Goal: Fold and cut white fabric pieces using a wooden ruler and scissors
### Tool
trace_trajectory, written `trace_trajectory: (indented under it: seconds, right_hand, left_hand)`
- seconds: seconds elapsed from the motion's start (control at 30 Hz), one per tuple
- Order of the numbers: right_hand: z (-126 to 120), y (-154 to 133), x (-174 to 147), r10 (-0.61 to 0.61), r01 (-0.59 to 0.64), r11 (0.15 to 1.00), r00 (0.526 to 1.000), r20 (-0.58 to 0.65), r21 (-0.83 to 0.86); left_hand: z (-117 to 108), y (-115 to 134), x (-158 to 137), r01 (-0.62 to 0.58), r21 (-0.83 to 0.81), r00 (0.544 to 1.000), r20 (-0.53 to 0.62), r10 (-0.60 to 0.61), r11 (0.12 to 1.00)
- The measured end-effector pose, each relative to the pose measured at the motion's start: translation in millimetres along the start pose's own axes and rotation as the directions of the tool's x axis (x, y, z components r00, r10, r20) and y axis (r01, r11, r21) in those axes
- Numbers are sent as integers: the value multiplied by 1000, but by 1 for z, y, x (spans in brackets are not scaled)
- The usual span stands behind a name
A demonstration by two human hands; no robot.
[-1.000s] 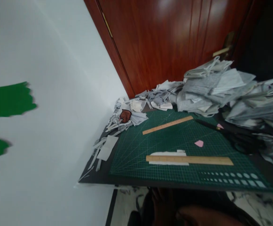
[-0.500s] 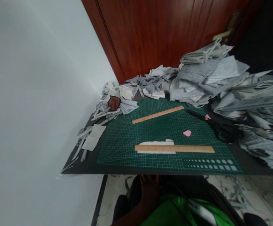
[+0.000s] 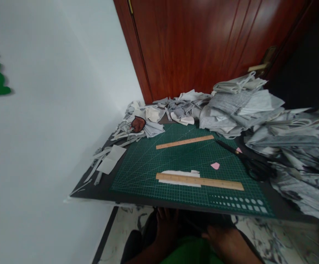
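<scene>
Below the table's front edge, my left hand point(image 3: 167, 223) rests over my dark lap with its fingers stretched out and apart. Across from it, my right hand point(image 3: 220, 237) lies low over the lap. Its fingers are dim and partly hidden, so I cannot see whether they hold anything. On the green cutting mat point(image 3: 137, 165) above them, a wooden ruler point(image 3: 217, 183) lies across a white cloth piece point(image 3: 175, 173). Farther back is a second wooden ruler point(image 3: 185, 142). Black scissors point(image 3: 247, 161) lie at the mat's right side, near a small pink piece point(image 3: 215, 166).
Grey and white fabric piles point(image 3: 230, 110) line the back and right of the table. Scraps and a brown patch point(image 3: 138, 124) lie at the left, with a pale rectangular sheet point(image 3: 111, 159). A white wall point(image 3: 52, 128) and a reddish wooden door point(image 3: 197, 47) stand close by.
My right hand has come into view over the lap. My left hand stays below the table edge. The camera view has shifted and turned slightly; the items on the mat lie as before.
</scene>
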State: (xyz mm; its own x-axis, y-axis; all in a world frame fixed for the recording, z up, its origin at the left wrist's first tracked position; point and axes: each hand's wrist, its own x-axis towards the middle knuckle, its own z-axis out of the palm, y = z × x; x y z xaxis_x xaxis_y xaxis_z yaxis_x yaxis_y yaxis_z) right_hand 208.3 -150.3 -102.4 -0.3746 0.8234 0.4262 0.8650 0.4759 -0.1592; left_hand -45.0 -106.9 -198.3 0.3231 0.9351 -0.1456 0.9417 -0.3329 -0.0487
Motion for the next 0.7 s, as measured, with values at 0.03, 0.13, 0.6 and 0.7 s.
trace_trajectory:
  seconds: [0.03, 0.13, 0.6, 0.7]
  right_hand:
    - [7, 2, 9, -44, 44, 999, 999, -7, -22]
    - [25, 5, 18, -156, 153, 986, 987, -41, -65]
    - [25, -14, 8, 260, -616, 742, 626, 735, 263]
    - [-8, -7, 0, 195, -594, 698, 694, 693, 399]
  left_hand:
    - [6, -2, 0, 15, -12, 1000, 22, -15, 1000]
    - [26, -6, 3, 28, -40, 996, 91, -25, 999]
    - [23, 11, 7, 0, 134, 990, -139, 19, 991]
    - [6, 16, 6, 4, 127, 993, -115, 11, 992]
